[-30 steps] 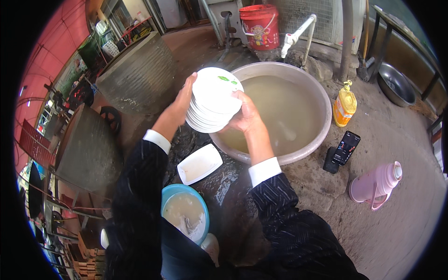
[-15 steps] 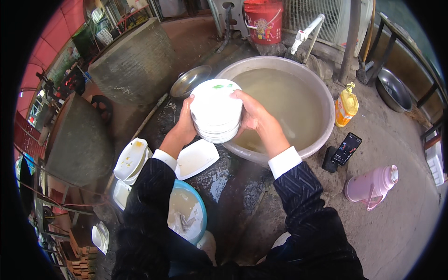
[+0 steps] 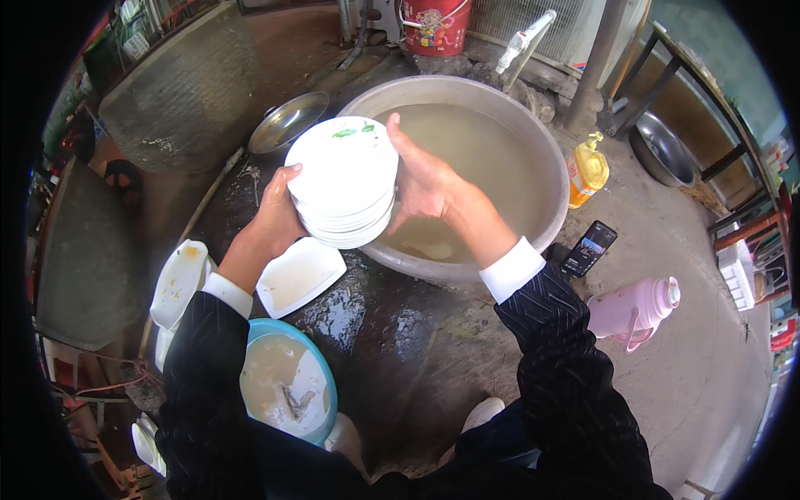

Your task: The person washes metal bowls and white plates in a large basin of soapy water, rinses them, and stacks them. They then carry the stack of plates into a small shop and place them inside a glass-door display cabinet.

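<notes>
fingers of the left hand (image 3: 277,212) and right hand (image 3: 425,183) grip a leaf-patterned white plate stack (image 3: 343,177)

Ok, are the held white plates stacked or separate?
Stacked: the white plates show several rims in close layers below the uppermost one.

I'm gripping plates (image 3: 343,171) that are showing white, with green leaf marks on the top one. My sleeves (image 3: 575,367) are showing black with pale slanting lines, the cuffs (image 3: 512,271) plain white. The tub (image 3: 553,192) is looking greyish pink, its water (image 3: 475,167) murky tan; the basin (image 3: 331,392) is showing blue, the bucket (image 3: 437,33) red with a coloured print, the bottle (image 3: 588,172) yellow and orange, the flask (image 3: 629,307) pink.
</notes>
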Demonstrator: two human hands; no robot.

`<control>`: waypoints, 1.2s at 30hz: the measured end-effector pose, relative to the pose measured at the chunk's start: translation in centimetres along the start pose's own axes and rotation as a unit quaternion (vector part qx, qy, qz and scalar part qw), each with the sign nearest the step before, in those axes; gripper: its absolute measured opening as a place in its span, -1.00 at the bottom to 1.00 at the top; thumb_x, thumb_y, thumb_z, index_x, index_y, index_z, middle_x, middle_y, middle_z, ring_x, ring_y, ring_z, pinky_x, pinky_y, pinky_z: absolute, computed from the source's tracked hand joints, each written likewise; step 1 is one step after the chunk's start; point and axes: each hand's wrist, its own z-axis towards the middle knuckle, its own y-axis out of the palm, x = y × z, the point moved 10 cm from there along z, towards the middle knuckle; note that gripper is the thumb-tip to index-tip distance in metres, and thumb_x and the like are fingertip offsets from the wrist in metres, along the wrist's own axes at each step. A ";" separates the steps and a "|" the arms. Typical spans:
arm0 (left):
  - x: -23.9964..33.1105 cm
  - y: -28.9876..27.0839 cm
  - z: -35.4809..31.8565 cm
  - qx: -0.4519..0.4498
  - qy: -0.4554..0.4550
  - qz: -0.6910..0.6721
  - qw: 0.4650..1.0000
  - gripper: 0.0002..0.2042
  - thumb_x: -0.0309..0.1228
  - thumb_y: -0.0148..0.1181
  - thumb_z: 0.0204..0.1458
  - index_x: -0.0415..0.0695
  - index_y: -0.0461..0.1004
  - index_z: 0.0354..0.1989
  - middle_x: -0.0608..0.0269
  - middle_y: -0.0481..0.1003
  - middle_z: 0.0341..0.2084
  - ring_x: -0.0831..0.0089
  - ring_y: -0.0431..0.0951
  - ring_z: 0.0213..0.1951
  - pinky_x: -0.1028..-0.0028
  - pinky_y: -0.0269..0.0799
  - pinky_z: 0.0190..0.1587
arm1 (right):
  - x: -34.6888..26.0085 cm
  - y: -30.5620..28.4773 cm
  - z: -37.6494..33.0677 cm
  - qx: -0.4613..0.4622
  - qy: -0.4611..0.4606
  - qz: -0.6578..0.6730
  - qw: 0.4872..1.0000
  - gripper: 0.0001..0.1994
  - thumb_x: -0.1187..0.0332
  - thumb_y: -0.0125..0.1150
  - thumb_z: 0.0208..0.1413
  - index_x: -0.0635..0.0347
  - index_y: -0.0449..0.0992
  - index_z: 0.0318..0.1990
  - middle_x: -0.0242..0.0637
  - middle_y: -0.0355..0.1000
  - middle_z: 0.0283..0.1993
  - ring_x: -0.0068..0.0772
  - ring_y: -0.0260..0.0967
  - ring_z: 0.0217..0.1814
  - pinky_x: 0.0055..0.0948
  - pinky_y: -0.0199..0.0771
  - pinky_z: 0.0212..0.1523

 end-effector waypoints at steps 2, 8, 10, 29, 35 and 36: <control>-0.2 -0.8 0.2 0.015 -0.013 0.015 1.000 -0.15 0.14 -0.02 0.11 -0.17 0.01 0.48 -0.10 0.17 0.41 -0.08 0.21 0.40 -0.22 0.16 0.33 | 0.0 -0.3 0.0 0.010 0.004 0.004 1.000 0.13 -0.67 -0.52 0.04 0.00 -0.19 0.58 0.05 -0.35 0.64 0.32 -0.50 0.65 0.80 -0.51 0.25; -0.1 -0.9 0.4 -0.014 -0.012 0.020 1.000 -0.12 0.13 -0.01 0.10 -0.18 -0.06 0.50 -0.12 0.08 0.44 -0.13 0.13 0.43 -0.35 0.09 0.31 | 1.1 -1.9 0.2 -0.001 0.050 0.041 0.998 0.11 -0.61 -0.50 0.12 0.09 -0.33 0.58 0.11 -0.53 0.64 0.24 -0.65 0.66 0.68 -0.43 0.36; -0.1 -0.9 0.4 -0.009 -0.008 0.029 1.000 -0.11 0.13 -0.01 0.10 -0.18 -0.07 0.50 -0.12 0.07 0.45 -0.14 0.11 0.43 -0.37 0.07 0.31 | 1.7 -3.2 0.5 0.029 0.060 0.024 0.998 0.11 -0.59 -0.53 0.14 0.20 -0.29 0.56 0.13 -0.40 0.61 0.21 -0.49 0.65 0.61 -0.30 0.39; -0.6 -2.0 0.9 0.005 -0.012 0.048 0.999 -0.08 0.19 0.00 0.07 -0.17 -0.07 0.48 -0.16 0.06 0.45 -0.17 0.08 0.45 -0.44 0.03 0.30 | 20.9 -20.7 9.1 -0.001 0.180 -0.714 0.677 -0.70 0.37 0.06 0.06 0.32 0.62 -0.14 -0.01 0.56 -0.19 -0.03 0.45 -0.20 -0.02 0.47 -0.09; -0.4 -1.9 0.9 -0.008 0.000 0.053 0.999 -0.05 0.21 -0.02 0.08 -0.16 -0.12 0.51 -0.17 0.04 0.46 -0.16 0.09 0.45 -0.42 0.03 0.30 | 19.2 -17.5 3.0 -0.187 -0.019 -0.674 0.714 -0.76 0.34 0.09 0.09 0.29 0.64 -0.26 -0.06 0.57 -0.23 -0.10 0.44 -0.27 -0.10 0.43 -0.22; -0.6 -1.9 0.9 -0.011 -0.003 0.046 0.999 -0.05 0.22 -0.02 0.08 -0.16 -0.13 0.51 -0.17 0.04 0.46 -0.16 0.09 0.45 -0.42 0.03 0.31 | 18.5 -16.8 2.5 -0.192 -0.058 -0.685 0.701 -0.76 0.34 0.10 0.10 0.29 0.64 -0.24 -0.07 0.57 -0.23 -0.13 0.44 -0.28 -0.13 0.43 -0.23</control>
